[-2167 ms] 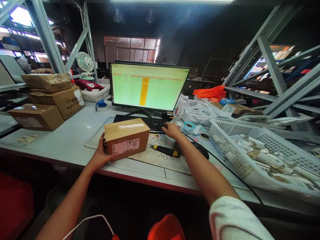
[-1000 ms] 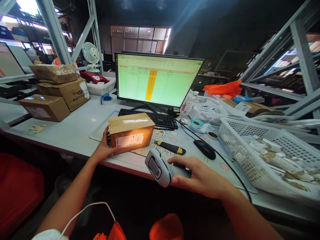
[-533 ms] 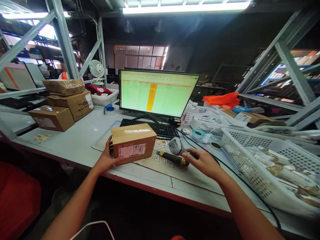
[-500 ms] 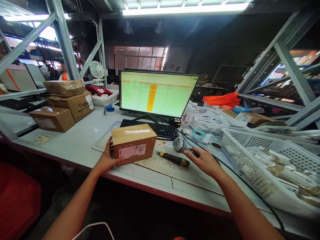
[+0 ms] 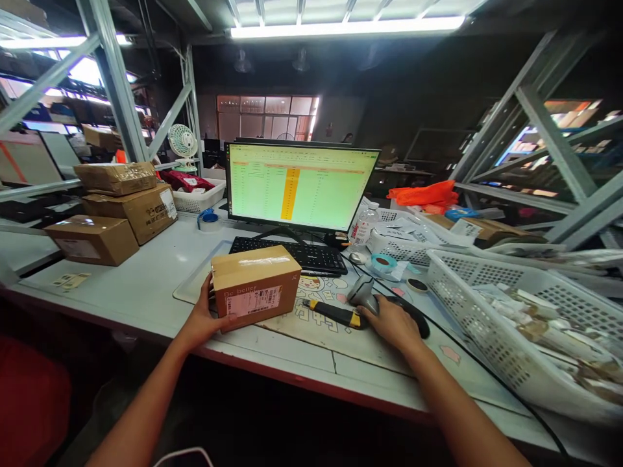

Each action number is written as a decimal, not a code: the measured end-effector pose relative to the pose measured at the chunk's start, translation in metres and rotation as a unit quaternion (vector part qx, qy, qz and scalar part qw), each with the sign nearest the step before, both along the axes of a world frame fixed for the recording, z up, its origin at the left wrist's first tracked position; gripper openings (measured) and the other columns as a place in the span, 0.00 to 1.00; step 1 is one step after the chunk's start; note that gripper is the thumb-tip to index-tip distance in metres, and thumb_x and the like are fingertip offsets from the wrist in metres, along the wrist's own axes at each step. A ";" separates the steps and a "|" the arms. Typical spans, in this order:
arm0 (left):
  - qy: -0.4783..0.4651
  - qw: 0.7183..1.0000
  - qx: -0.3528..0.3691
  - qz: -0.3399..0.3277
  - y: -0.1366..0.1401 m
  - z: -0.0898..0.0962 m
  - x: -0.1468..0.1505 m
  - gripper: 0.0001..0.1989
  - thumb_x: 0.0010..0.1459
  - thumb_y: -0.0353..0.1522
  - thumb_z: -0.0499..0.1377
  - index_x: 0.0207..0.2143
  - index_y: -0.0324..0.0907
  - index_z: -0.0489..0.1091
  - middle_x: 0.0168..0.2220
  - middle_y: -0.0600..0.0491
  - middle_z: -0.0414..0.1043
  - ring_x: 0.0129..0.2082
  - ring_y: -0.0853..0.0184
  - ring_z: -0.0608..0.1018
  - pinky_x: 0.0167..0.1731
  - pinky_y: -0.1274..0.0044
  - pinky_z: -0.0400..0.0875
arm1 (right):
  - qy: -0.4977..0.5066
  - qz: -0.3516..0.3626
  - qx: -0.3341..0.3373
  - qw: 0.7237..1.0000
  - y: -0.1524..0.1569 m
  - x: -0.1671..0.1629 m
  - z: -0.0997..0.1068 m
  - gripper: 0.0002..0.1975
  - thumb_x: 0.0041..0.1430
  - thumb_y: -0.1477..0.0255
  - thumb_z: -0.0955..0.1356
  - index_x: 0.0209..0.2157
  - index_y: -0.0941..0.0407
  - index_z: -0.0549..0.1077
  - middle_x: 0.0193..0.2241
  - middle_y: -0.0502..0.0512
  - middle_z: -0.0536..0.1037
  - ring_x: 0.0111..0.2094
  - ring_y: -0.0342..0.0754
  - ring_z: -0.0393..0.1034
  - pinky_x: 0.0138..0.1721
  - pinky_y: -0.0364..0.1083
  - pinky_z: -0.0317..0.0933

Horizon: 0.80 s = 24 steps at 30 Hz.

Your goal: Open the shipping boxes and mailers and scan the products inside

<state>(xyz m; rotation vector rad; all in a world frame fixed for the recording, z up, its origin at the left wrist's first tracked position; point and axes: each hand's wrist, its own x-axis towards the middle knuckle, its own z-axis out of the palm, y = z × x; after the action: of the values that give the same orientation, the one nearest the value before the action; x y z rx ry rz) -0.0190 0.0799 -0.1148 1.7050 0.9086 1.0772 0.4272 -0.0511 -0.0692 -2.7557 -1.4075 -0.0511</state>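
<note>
My left hand (image 5: pixel 207 321) is closed on the left end of a small brown cardboard box (image 5: pixel 257 288), thumb across its front. The box stands at the desk edge, with a white printed label facing me and clear tape along its top. My right hand (image 5: pixel 395 322) is wrapped on a grey and black barcode scanner (image 5: pixel 364 295), which lies low over the desk mat with its head pointing left. My palm and fingers hide part of its grip. Between box and scanner lies a black and yellow utility knife (image 5: pixel 335 314).
Behind the box are a keyboard (image 5: pixel 316 257) and a monitor (image 5: pixel 299 188). Cardboard boxes (image 5: pixel 92 240) are stacked at left, near a blue tape roll (image 5: pixel 209 219). At right stand a white basket (image 5: pixel 487 331) of paper scraps, teal tape (image 5: pixel 383 262) and a trailing black cable (image 5: pixel 479 365).
My right hand has closed over the scanner, whose head has turned and shifted right. My left hand keeps hold of the box. The whole view has shifted slightly.
</note>
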 end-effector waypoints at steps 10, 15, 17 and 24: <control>0.012 1.000 -0.004 0.020 0.001 0.001 0.000 0.63 0.46 0.43 0.75 0.73 0.51 0.38 0.67 0.42 0.59 0.66 0.51 0.66 0.65 0.58 0.62 | 0.004 0.010 -0.014 1.000 -0.002 -0.004 0.004 0.33 0.68 0.55 0.63 0.64 0.64 0.64 0.54 0.74 0.75 0.52 0.67 0.73 0.49 0.57 0.66; 0.012 1.000 -0.003 0.019 0.002 -0.003 -0.001 0.62 0.46 0.43 0.75 0.73 0.52 0.38 0.67 0.42 0.59 0.65 0.51 0.67 0.64 0.58 0.64 | -0.003 0.026 -0.031 0.999 -0.010 -0.012 0.000 0.45 0.65 0.52 0.66 0.71 0.68 0.51 0.61 0.76 0.68 0.59 0.68 0.67 0.56 0.58 0.63; 0.014 1.000 0.004 0.020 0.002 -0.004 -0.001 0.61 0.47 0.43 0.74 0.73 0.52 0.38 0.67 0.42 0.58 0.65 0.51 0.68 0.64 0.58 0.65 | -0.008 0.031 -0.035 0.999 -0.011 -0.017 0.000 0.48 0.64 0.51 0.66 0.72 0.68 0.48 0.62 0.76 0.67 0.60 0.68 0.65 0.57 0.58 0.62; 0.004 1.000 -0.003 0.011 0.002 -0.002 0.000 0.62 0.47 0.43 0.74 0.73 0.50 0.37 0.67 0.42 0.59 0.66 0.52 0.66 0.66 0.57 0.60 | -0.030 0.019 0.080 0.996 0.001 0.026 0.005 0.35 0.69 0.54 0.59 0.66 0.64 0.63 0.58 0.73 0.71 0.58 0.66 0.68 0.55 0.58 0.64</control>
<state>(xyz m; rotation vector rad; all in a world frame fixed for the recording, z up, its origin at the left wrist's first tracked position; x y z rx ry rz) -0.0187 0.0821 -0.1163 1.6985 0.9374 1.0826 0.4534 -0.0499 -0.0642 -2.6181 -1.4022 -0.2358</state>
